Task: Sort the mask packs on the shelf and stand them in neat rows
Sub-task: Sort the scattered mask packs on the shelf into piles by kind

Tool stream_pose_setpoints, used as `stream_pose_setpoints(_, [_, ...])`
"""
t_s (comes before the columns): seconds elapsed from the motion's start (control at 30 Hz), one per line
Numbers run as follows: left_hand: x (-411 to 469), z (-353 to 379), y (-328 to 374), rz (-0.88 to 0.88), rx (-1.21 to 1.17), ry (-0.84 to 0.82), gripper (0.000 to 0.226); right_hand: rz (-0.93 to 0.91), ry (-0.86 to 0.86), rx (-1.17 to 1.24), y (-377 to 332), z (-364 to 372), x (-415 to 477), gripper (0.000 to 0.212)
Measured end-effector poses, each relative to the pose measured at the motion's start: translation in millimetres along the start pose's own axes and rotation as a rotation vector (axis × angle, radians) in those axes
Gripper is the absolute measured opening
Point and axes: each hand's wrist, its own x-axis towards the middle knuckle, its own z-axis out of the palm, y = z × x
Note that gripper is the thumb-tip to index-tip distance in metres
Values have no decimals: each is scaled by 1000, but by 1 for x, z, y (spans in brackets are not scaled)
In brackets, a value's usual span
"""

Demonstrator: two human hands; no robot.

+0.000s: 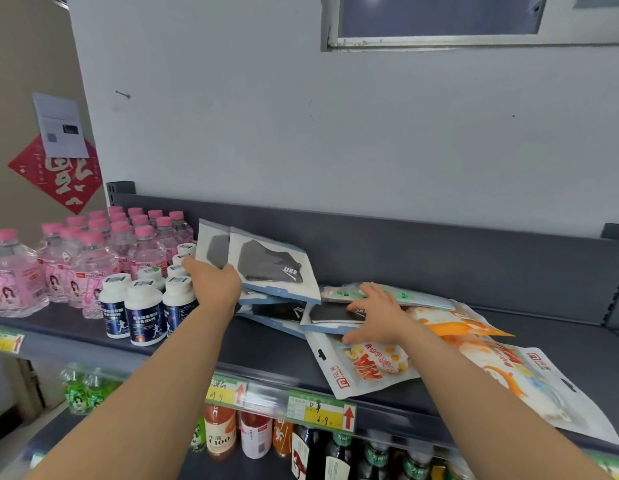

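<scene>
Mask packs (439, 327) are heaped on the dark grey shelf (259, 344), toward its middle and right, most of them lying flat and not yet stood in rows. The left hand (214, 284) grips two black-mask packs (277, 265) at their lower edge, fingers curled round it, so that they stand tilted back. One overlaps the other, just beside the white-capped jars (143, 306). More black packs (277, 311) lie flat beneath the raised pair.

The right hand (379, 318) is spread wide, palm down. Its straight fingers rest on a flat black pack (329, 315) and reach to a pale green pack (415, 295) behind it. This hand holds nothing.

Under that wrist and to its right lie orange-and-white packs (367, 372), flat and crooked, the nearest ones jutting over the shelf's front edge. At the left end of the shelf stand pink-capped bottles (93, 258) in rows, with the jars in front of them. Yellow price tags (322, 410) are fixed along the front edge, and bottled drinks (252, 434) stand on the level below
</scene>
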Motion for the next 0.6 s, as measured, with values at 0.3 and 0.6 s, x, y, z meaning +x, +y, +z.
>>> stream_pose_setpoints(0.3, [-7,-13,-1,42,171,83,50,131,397,197,6,-13,-3,26])
stream_pose_setpoints(0.6, [-21,-3,-12,-147,14,-145,47,-94,405,394,-22,-10,-17,34])
